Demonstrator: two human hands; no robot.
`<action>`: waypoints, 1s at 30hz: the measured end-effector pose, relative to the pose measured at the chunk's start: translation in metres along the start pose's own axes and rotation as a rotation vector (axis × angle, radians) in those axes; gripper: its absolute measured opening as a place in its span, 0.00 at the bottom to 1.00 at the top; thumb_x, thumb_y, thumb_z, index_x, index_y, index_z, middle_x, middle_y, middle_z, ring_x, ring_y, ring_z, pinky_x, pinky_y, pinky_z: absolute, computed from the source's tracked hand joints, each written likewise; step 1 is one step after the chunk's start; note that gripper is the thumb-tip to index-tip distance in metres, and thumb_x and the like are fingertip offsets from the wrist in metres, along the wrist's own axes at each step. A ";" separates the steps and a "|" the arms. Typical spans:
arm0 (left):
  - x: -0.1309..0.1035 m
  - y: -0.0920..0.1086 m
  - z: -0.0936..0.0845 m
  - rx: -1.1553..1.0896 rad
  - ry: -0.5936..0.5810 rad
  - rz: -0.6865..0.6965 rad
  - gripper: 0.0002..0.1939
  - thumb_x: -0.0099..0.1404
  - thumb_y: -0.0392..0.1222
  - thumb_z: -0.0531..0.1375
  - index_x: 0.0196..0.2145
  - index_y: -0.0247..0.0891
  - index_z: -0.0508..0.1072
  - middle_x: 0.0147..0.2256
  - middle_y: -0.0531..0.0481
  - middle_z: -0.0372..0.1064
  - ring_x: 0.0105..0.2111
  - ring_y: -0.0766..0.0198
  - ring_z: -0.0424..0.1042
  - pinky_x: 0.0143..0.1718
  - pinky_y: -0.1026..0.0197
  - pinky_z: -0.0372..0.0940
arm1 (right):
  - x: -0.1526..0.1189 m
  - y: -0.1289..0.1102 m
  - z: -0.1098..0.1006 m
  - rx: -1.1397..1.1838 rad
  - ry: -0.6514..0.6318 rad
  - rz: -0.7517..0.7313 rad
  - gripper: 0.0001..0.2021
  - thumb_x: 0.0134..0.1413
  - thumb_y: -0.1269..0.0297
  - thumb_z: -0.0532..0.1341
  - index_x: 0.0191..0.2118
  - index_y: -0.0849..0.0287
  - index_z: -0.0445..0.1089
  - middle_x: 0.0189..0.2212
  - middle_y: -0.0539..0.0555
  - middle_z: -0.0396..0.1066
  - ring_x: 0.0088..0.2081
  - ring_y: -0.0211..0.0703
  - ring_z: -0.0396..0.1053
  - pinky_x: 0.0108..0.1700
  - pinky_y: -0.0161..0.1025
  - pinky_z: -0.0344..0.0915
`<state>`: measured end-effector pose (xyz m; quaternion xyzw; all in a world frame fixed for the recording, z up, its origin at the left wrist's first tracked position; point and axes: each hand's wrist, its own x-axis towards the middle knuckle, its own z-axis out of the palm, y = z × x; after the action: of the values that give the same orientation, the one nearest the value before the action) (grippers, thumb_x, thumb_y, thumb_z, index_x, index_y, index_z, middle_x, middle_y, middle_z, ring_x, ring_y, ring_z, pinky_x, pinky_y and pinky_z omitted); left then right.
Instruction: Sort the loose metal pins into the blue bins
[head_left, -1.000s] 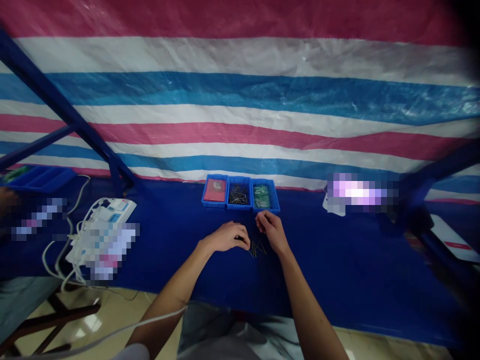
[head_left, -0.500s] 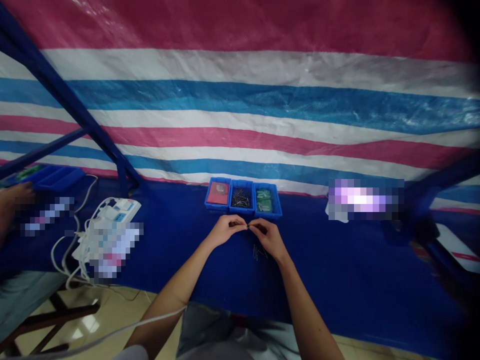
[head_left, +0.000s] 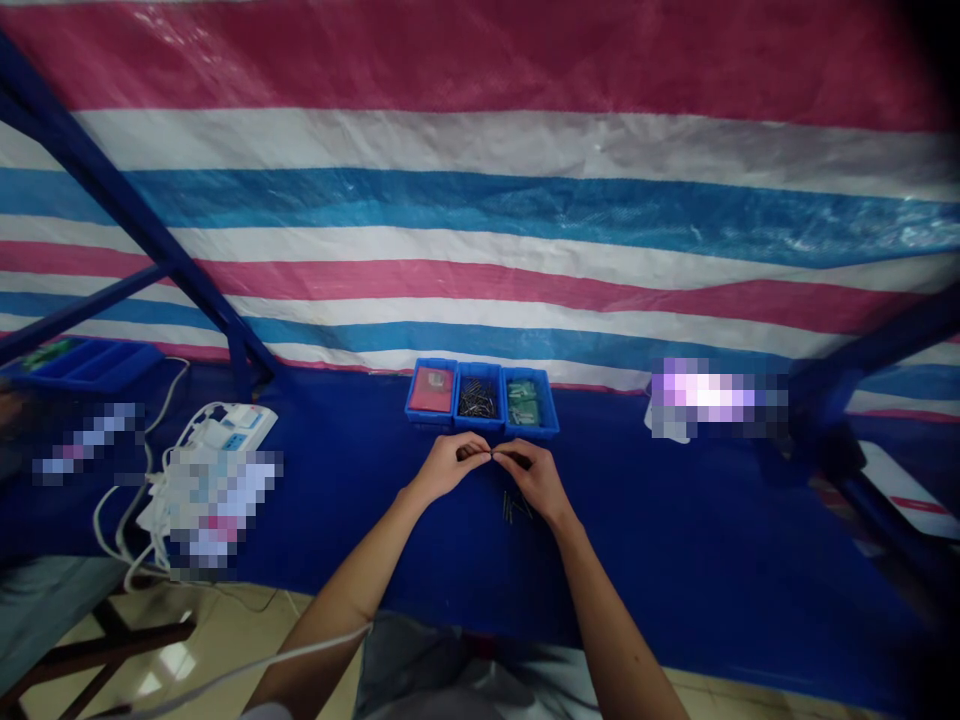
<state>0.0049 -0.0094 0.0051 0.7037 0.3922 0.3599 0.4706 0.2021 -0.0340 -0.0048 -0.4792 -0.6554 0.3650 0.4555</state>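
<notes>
A thin dark pin (head_left: 492,456), barely visible, sits pinched between the fingertips of the left hand (head_left: 448,466) and the right hand (head_left: 531,473), just above the blue table cover (head_left: 675,540) in front of the bins; what exactly joins there is too small to tell. Doing this well likely means keeping both pinches narrow and the hands steadied together. Loose slender pins (head_left: 514,506) lie scattered under the right wrist. Behind stand three small rigid blue bins: a red-lined bin (head_left: 430,391), a bin of dark pins (head_left: 477,398), a bin of green parts (head_left: 526,401).
</notes>
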 end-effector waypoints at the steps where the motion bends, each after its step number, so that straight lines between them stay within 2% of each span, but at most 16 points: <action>1: 0.000 0.000 0.000 0.005 -0.001 0.003 0.10 0.66 0.45 0.63 0.40 0.35 0.77 0.34 0.48 0.77 0.34 0.63 0.74 0.36 0.64 0.65 | 0.000 0.000 0.000 0.000 0.000 0.002 0.11 0.60 0.55 0.63 0.37 0.55 0.80 0.32 0.53 0.76 0.33 0.44 0.71 0.36 0.39 0.66; 10: 0.001 -0.001 0.002 0.089 -0.027 0.019 0.09 0.66 0.44 0.63 0.36 0.34 0.76 0.31 0.50 0.75 0.29 0.66 0.71 0.33 0.66 0.62 | -0.001 0.001 0.000 0.013 -0.013 0.008 0.12 0.59 0.53 0.64 0.37 0.56 0.80 0.32 0.54 0.75 0.32 0.43 0.71 0.34 0.37 0.65; 16: 0.001 -0.003 0.003 0.075 -0.023 0.009 0.09 0.64 0.44 0.65 0.34 0.34 0.74 0.29 0.52 0.72 0.28 0.67 0.69 0.32 0.66 0.61 | 0.000 -0.001 0.000 -0.041 -0.010 -0.009 0.12 0.60 0.53 0.63 0.36 0.56 0.77 0.31 0.53 0.73 0.29 0.41 0.67 0.31 0.37 0.62; 22: 0.000 0.000 0.003 0.075 0.000 -0.001 0.11 0.65 0.47 0.63 0.36 0.36 0.71 0.30 0.52 0.72 0.29 0.67 0.69 0.32 0.66 0.62 | -0.001 -0.005 0.000 0.011 0.006 0.058 0.12 0.64 0.54 0.59 0.40 0.56 0.73 0.26 0.49 0.71 0.25 0.39 0.67 0.29 0.35 0.61; 26: 0.000 0.003 0.003 0.041 -0.007 -0.008 0.11 0.69 0.47 0.60 0.41 0.37 0.71 0.32 0.50 0.74 0.33 0.64 0.73 0.36 0.65 0.65 | -0.001 -0.004 0.000 -0.004 0.011 0.048 0.12 0.62 0.54 0.60 0.39 0.56 0.74 0.28 0.51 0.72 0.26 0.40 0.66 0.29 0.36 0.62; 30: 0.001 0.004 0.002 0.024 -0.028 -0.010 0.11 0.69 0.46 0.59 0.44 0.37 0.71 0.32 0.50 0.75 0.31 0.65 0.73 0.35 0.65 0.65 | 0.000 -0.001 0.001 -0.053 0.014 -0.020 0.11 0.61 0.54 0.61 0.38 0.55 0.77 0.32 0.53 0.75 0.30 0.43 0.68 0.33 0.38 0.63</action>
<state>0.0080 -0.0108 0.0082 0.7122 0.3935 0.3429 0.4694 0.2013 -0.0346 -0.0041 -0.4870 -0.6664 0.3395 0.4511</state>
